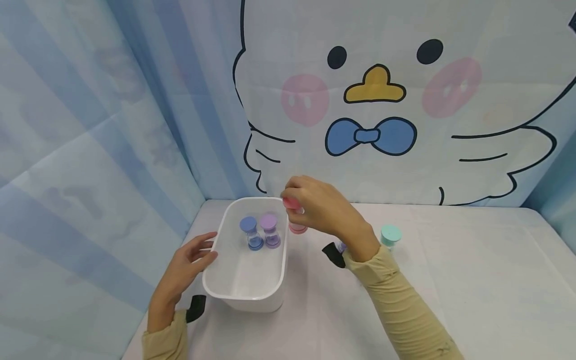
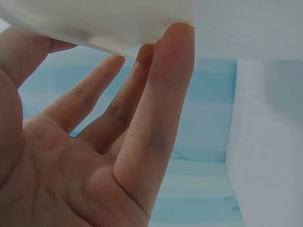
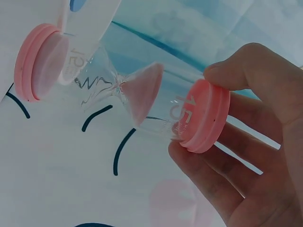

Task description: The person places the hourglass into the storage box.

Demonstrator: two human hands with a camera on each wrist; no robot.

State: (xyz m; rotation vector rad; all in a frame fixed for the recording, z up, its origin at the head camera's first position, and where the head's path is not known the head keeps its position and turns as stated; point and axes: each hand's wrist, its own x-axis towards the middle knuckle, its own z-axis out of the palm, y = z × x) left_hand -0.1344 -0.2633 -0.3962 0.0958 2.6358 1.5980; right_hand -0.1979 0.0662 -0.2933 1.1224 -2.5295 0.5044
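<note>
R hand (image 1: 317, 205) has the pink timer (image 3: 142, 94) pinched by one cap, thumb vs. fingers, just right of the bin (image 1: 245, 280) near its far end; can't tell if the timer touches the table (image 1: 472, 280). L hand (image 1: 183, 267) is ungripped, fingers fairly straight, tips on the bin's left side. Blue timer (image 1: 253, 234) & purple timer (image 1: 271, 231) stand side by side in the bin. Green timer (image 1: 391, 233), partly hidden by the R sleeve (image 1: 400, 300), is well right of the bin. Bird-print cloth (image 1: 375, 175) hangs behind the bin.

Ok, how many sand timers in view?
4 clearly: blue timer, purple timer in bin; pink timer in right hand; teal timer on table. Lilac bit by right sleeve may be another.
</note>
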